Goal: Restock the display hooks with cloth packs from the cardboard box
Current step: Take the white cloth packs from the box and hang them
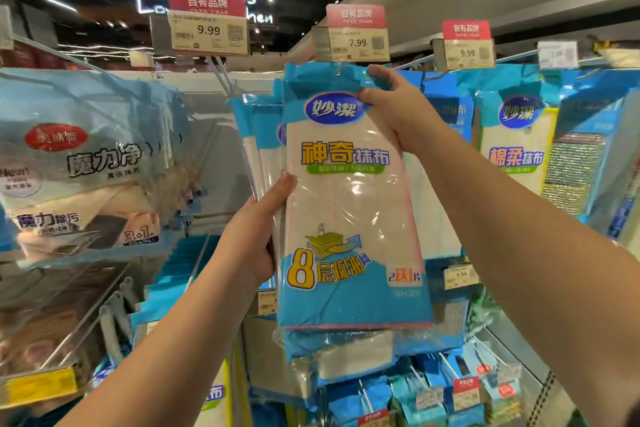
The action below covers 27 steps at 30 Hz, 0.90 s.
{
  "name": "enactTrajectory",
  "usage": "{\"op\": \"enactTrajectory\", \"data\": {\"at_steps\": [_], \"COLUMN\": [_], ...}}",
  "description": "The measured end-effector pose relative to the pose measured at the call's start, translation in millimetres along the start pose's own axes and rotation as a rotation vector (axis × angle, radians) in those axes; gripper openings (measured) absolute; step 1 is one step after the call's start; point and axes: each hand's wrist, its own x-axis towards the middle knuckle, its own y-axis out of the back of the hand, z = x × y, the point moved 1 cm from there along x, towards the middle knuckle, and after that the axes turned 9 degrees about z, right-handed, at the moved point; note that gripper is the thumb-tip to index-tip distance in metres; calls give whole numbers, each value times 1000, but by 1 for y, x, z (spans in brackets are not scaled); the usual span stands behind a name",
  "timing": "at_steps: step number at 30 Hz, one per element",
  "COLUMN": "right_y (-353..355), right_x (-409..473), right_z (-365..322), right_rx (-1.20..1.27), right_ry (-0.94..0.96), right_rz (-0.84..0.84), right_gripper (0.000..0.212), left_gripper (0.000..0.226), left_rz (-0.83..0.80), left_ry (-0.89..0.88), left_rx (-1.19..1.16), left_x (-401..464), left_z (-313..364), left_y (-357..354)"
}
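Observation:
A blue-and-white cloth pack (pixel 349 204) hangs upright in front of me, its top hole at the tip of a display hook (pixel 341 66) under the 7.99 price tag (pixel 351 42). My right hand (pixel 391 111) grips the pack's upper right corner. My left hand (pixel 258 236) holds its left edge lower down, thumb on the front. More packs of the same kind sit behind it (pixel 256 135). The cardboard box is not in view.
Grey-blue cloth packs (pixel 83 166) hang on hooks at the left. To the right hang other blue packs (pixel 516 142) and scouring pads (pixel 571 166). Lower hooks hold more packs (pixel 426 395). Price tags 9.99 (pixel 207 29) and 9.99 (pixel 467 52) stick out overhead.

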Motion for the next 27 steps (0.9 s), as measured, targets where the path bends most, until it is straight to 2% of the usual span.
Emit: {"op": "enactTrajectory", "data": {"at_steps": [4,8,11,14,20,25,27], "right_y": [-3,-5,-8,-13,-23,-38,-42], "right_x": [-24,-83,-100,-88,-60,-38,-31], "right_z": [3,35,58,68,86,101,107], "right_rx": [-318,-507,-469,-452,-483,-504,-495], "right_ry": [100,92,52,39,7,5,-5], "right_rz": [105,75,75,87,41,23,20], "right_gripper": [79,78,81,83,86,89,89], "left_gripper": [61,47,40,29,37,23,32], "left_rz": [33,24,60,174,310,348,343], "left_ry": [-14,-63,-111,-159,-232,-303,-307], "left_rx": [-3,-9,20,124,223,238,248], "left_x": [8,13,15,18,2,-21,-27], "left_z": [-2,-3,-3,-4,1,10,13], "left_y": [0,-2,-3,7,69,105,114]}}
